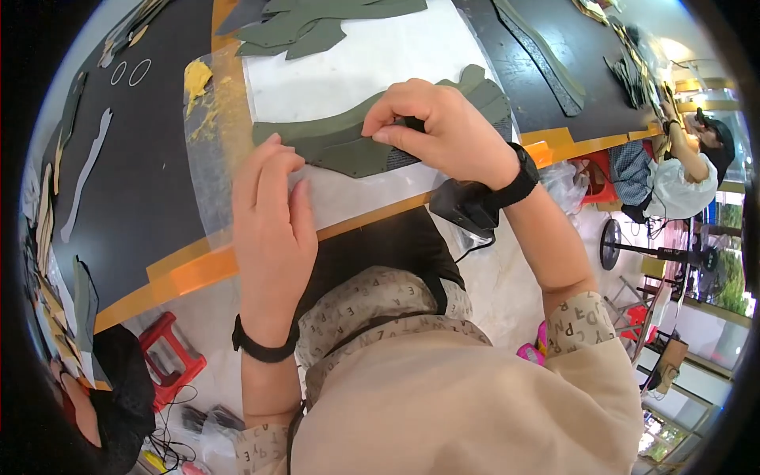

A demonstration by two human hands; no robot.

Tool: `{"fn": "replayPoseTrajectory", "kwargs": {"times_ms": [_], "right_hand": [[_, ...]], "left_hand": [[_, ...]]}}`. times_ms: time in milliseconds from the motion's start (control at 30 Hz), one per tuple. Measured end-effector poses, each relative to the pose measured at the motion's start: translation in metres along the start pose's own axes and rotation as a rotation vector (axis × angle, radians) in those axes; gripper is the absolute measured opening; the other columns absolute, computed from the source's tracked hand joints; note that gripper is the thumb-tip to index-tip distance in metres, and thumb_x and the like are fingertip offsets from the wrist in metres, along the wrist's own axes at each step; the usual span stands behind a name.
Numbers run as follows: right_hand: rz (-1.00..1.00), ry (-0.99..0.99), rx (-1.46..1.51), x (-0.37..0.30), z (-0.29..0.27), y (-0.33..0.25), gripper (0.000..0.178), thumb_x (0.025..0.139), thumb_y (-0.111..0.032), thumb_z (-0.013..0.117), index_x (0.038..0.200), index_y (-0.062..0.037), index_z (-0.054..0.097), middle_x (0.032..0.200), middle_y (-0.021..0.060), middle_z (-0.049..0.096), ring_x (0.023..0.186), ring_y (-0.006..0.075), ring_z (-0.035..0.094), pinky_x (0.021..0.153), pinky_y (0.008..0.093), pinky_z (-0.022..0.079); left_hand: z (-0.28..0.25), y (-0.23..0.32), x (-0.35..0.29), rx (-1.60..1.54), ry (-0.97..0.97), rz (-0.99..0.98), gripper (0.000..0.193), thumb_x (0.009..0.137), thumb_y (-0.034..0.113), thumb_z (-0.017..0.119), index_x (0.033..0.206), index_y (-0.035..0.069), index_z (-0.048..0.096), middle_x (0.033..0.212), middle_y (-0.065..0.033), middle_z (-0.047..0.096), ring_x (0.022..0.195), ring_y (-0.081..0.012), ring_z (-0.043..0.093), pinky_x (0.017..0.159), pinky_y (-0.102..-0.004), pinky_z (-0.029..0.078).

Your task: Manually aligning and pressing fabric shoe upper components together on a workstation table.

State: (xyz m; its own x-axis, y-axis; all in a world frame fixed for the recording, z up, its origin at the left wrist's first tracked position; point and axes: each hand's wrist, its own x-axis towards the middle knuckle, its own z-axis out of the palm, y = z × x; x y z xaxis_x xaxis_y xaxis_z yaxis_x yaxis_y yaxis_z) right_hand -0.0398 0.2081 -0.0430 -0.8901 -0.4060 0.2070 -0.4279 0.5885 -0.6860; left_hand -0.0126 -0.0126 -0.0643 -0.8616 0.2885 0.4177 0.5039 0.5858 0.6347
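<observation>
On a white sheet (340, 59) at the table's near edge lies an olive-green cut piece (321, 136) of flat sheet material, long and curved, with a grey mesh patch (402, 159) along its near side. My right hand (447, 131) is closed in a pinch at the middle of the piece, thumb and forefinger on a layer of it. Just left of it, my left hand (273, 202) rests with fingers stretched out, the fingertips at the piece's left end. Several similar green pieces (305, 32) lie overlapping at the far end of the sheet.
Yellow glue-like residue (198, 79) marks a clear plastic film (214, 150) on the dark table (150, 182). Orange tape (194, 271) runs along its edge. More strips lie left and right. A red stool (170, 360) stands lower left; another person (689, 182) works far right.
</observation>
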Motion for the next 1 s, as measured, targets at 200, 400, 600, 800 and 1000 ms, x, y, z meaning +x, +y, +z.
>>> {"fn": "replayPoseTrajectory", "kwargs": {"times_ms": [200, 400, 600, 800, 1000], "right_hand": [[0.007, 0.004, 0.006, 0.0, 0.001, 0.002, 0.008, 0.078, -0.004, 0.061, 0.085, -0.0035, 0.065, 0.083, 0.0054, 0.063, 0.079, 0.0209, 0.057, 0.071, 0.0299, 0.046], [-0.046, 0.053, -0.011, -0.002, 0.004, 0.002, 0.008, 0.077, -0.004, 0.063, 0.084, -0.0041, 0.065, 0.081, 0.0053, 0.063, 0.079, 0.0213, 0.057, 0.071, 0.0302, 0.046], [-0.029, 0.063, -0.04, -0.007, 0.004, 0.004, 0.015, 0.074, -0.007, 0.066, 0.089, -0.0068, 0.065, 0.095, 0.0063, 0.057, 0.088, 0.0235, 0.055, 0.074, 0.0318, 0.045], [-0.084, 0.184, -0.443, 0.0, 0.006, -0.005, 0.041, 0.07, -0.01, 0.07, 0.11, -0.0114, 0.057, 0.097, 0.0076, 0.05, 0.101, 0.0286, 0.047, 0.088, 0.0356, 0.038], [-0.114, -0.206, -0.214, 0.026, -0.01, 0.004, 0.029, 0.071, -0.01, 0.069, 0.095, -0.0061, 0.053, 0.089, 0.0102, 0.052, 0.088, 0.0292, 0.049, 0.08, 0.0343, 0.04]], "left_hand": [[-0.005, 0.006, 0.001, 0.035, -0.078, 0.033, 0.024, 0.078, -0.003, 0.059, 0.101, 0.003, 0.059, 0.108, -0.0157, 0.05, 0.11, -0.0342, 0.051, 0.088, -0.0407, 0.043], [-0.002, 0.004, 0.0, 0.127, -0.065, 0.103, 0.023, 0.076, 0.001, 0.064, 0.099, 0.003, 0.062, 0.107, -0.0149, 0.05, 0.11, -0.0348, 0.05, 0.089, -0.0424, 0.042], [0.001, 0.007, -0.001, 0.131, -0.057, 0.095, 0.022, 0.076, 0.001, 0.064, 0.097, 0.003, 0.062, 0.107, -0.0148, 0.05, 0.109, -0.0345, 0.05, 0.089, -0.0427, 0.041], [0.001, 0.005, 0.0, 0.132, -0.053, 0.072, 0.019, 0.076, 0.002, 0.064, 0.095, 0.002, 0.062, 0.108, -0.0154, 0.05, 0.109, -0.0336, 0.05, 0.089, -0.0422, 0.04], [-0.006, 0.008, 0.002, -0.006, -0.011, 0.048, 0.012, 0.079, 0.002, 0.062, 0.091, 0.002, 0.061, 0.108, -0.0146, 0.051, 0.106, -0.0334, 0.05, 0.09, -0.0393, 0.039]]}}
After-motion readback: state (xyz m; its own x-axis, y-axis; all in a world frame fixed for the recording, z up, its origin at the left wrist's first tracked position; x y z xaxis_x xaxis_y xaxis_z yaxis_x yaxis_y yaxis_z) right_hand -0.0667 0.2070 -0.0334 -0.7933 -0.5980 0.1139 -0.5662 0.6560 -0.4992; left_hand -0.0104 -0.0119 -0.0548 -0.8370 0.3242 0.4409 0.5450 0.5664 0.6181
